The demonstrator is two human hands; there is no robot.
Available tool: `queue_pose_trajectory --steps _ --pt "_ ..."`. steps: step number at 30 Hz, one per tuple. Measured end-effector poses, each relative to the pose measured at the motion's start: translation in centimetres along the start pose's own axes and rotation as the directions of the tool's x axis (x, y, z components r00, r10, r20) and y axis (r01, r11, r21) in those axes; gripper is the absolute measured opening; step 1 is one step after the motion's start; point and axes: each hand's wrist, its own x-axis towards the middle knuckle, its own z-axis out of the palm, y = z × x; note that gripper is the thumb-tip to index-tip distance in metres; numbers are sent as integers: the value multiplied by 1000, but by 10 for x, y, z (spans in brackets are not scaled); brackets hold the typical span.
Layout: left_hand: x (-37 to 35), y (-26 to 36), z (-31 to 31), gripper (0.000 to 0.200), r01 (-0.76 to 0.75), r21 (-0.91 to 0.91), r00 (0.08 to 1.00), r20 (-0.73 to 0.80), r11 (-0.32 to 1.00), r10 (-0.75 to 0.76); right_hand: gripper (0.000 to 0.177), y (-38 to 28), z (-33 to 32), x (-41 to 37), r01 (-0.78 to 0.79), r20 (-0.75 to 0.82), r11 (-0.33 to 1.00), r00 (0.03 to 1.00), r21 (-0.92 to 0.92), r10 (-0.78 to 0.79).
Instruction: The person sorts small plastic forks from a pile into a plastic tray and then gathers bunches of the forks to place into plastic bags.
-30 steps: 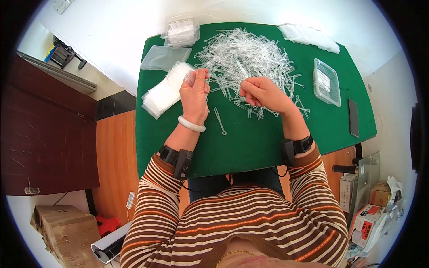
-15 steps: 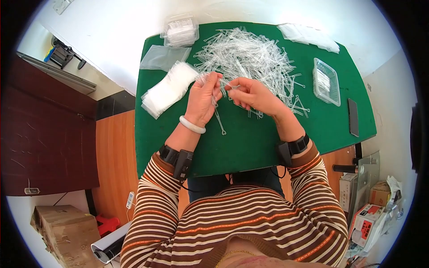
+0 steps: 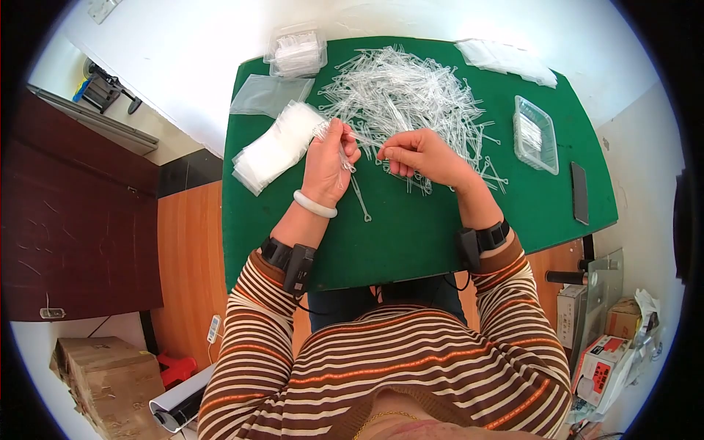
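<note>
My left hand (image 3: 330,158) is closed around several thin clear plastic sticks with ring-shaped ends, which stick out past the thumb and below the palm. My right hand (image 3: 422,155), just to the right, pinches the end of one clear plastic stick (image 3: 364,138) that reaches across towards the left hand. Beyond both hands spreads a big loose heap of the same sticks (image 3: 403,88). One loose stick (image 3: 361,199) lies on the cloth below the left hand. A fanned stack of clear bags (image 3: 275,150) rests left of that hand.
The table has a green cover (image 3: 411,249). At the back left stand a filled clear box (image 3: 295,53) and a flat plastic bag (image 3: 265,95). To the right are a clear tray (image 3: 548,154) with sticks, a dark phone (image 3: 579,192) and white bags (image 3: 506,61).
My left hand has shifted slightly left and turned a little. My right hand has drawn slightly right, so the gap between the hands is wider.
</note>
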Motion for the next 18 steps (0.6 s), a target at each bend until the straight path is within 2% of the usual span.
queue_pose_trajectory --steps 3,4,6,8,11,12,15,18 --pt "-2 1 2 22 -1 19 1000 -12 1000 1 20 -1 1 0 -1 -1 1000 1000 -19 1" --pt "-2 2 1 22 -2 20 1000 -13 1000 2 20 -1 2 0 -2 15 999 1000 43 1" --pt "-2 5 2 23 76 50 996 52 996 -79 21 -2 3 -1 -6 44 986 999 165 -1" --pt "-2 6 5 23 113 66 989 87 991 -119 21 -2 4 -1 -21 65 979 998 201 8" --pt "-7 4 9 21 211 85 947 230 974 -225 22 -3 5 -2 -53 107 960 994 275 24" --pt "-8 4 9 21 211 85 946 232 974 -226 21 -4 5 -2 -53 111 955 994 290 22" --pt "-9 4 10 19 94 96 987 123 991 -106 21 -8 6 -3 -53 121 946 992 321 15" --pt "-7 3 8 19 87 74 987 131 993 -96 21 -8 6 -2 -64 105 935 994 349 28"
